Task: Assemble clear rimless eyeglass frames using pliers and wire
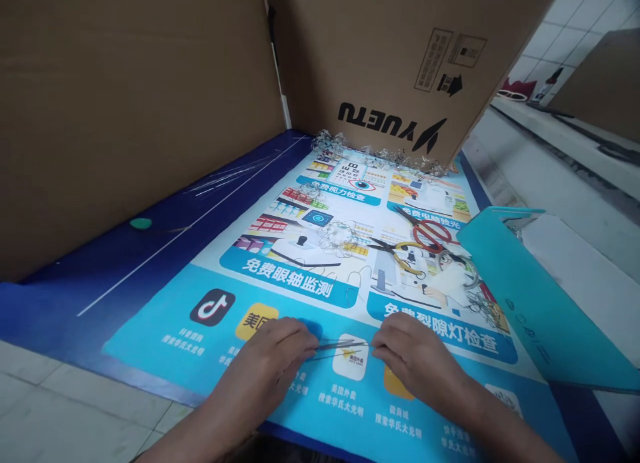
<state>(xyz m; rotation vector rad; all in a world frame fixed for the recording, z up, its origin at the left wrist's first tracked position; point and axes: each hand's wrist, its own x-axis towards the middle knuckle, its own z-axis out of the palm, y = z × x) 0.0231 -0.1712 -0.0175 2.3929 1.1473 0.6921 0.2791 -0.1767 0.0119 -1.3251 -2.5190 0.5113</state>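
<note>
My left hand [273, 363] and my right hand [415, 356] rest low on a blue printed poster [310, 296] spread on the floor. Between their pinched fingertips runs a bundle of thin dark wires [345, 346], held at both ends. Further up the poster lie red-handled scissors [430, 231], yellow-handled pliers [397, 250] and small heaps of clear beads or crystals [340, 236].
Large cardboard sheets [125, 103] stand behind the poster; one box [400, 56] is printed with black letters. A string of clear beads [380, 153] lies along its base. A teal paper bag [530, 303] lies at right. Thin clear rods [230, 176] lie at left.
</note>
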